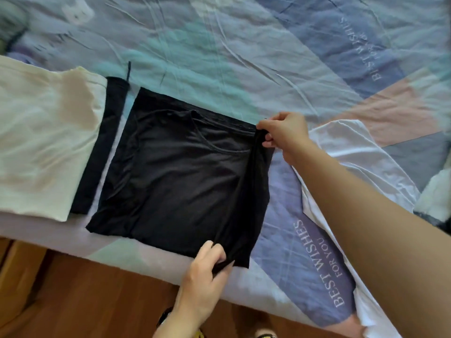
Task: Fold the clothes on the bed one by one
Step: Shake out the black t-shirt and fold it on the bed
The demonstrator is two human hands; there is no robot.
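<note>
a black t-shirt lies mostly flat on the bed, near its front edge, with the neckline facing up and the cloth already doubled into a rough square. the left hand comes in from below and pinches the near right corner of the shirt between thumb and curled fingers, the fabric bunched at the fingertips. the right hand reaches across from the right and pinches the far right corner the same way, lifting that edge a little so a soft fold hangs between the two hands. just left of the shirt, a narrow gap apart, sits a folded black garment, and a folded cream garment lies partly on top of it, further left. a white garment lies spread out on the right, under the right forearm. the bed cover is a patchwork of pale blue, lilac, pink and grey, printed with the words "best wishes for you". a wooden floor shows below the edge of the bed
</note>
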